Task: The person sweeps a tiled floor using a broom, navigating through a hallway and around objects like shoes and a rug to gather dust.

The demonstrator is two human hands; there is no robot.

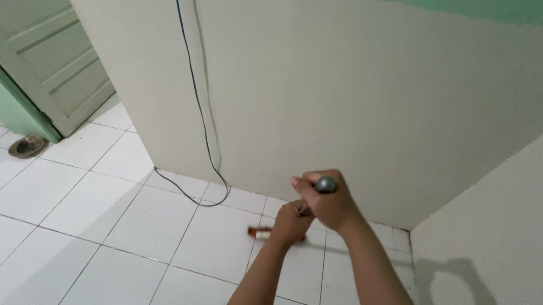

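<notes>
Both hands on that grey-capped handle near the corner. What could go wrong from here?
1. The thin blue cable hangs down the cream wall and loops onto the white tiled floor just left of the blurred red-and-white head of the grey-capped handle; a sweep left could snag it.
2. The right hand and left hand work close to the corner; the handle may knock the wall.

The handle (326,184) shows only its grey rounded end above the right hand (327,205); the shaft below is hidden by both hands. The left hand (291,225) covers most of the head (258,233), which is blurred, a red and pale smear on the floor (86,209). Both forearms run off the bottom edge. The cable (193,82) leaves the top edge. The door (41,37) is cut by the left and top edges. A dark round thing (26,147) by the door is too small to tell.
</notes>
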